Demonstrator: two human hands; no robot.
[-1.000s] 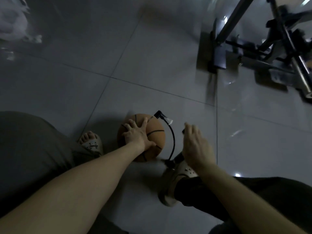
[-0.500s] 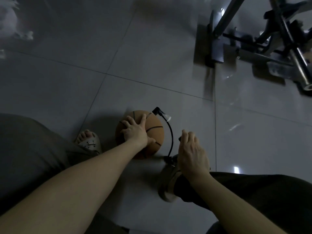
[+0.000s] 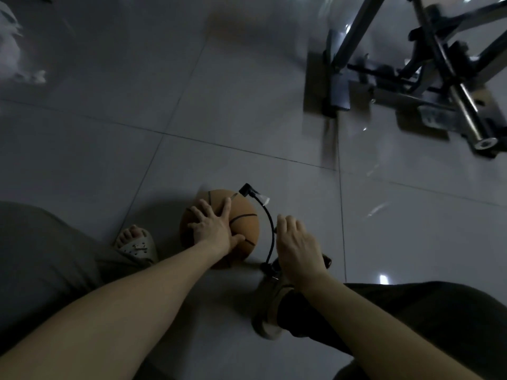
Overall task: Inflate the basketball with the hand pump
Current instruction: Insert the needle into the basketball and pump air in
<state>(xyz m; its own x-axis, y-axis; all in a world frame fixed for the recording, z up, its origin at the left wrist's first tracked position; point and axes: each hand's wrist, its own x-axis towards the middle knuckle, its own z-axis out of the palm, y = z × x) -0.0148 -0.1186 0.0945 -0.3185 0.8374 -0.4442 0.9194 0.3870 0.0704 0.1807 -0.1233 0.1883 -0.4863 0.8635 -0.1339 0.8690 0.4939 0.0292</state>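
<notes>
An orange basketball (image 3: 244,223) lies on the tiled floor between my feet. My left hand (image 3: 214,229) rests flat on top of it with the fingers spread. A black hose (image 3: 270,223) arcs from the nozzle (image 3: 245,190) at the ball's far side down to the pump base (image 3: 267,267). My right hand (image 3: 296,248) lies palm down over the pump handle (image 3: 327,262), fingers stretched forward. Only the handle's right end shows. The pump's barrel is hidden under the hand.
My right foot in a sandal (image 3: 267,311) is beside the pump base, and my left foot (image 3: 135,244) is left of the ball. A dark metal frame with bars (image 3: 411,78) stands at the far right. White blurred objects (image 3: 11,50) lie far left.
My right hand has dropped lower over the pump than a second ago. My left hand stays on the ball. The view has shifted slightly.
</notes>
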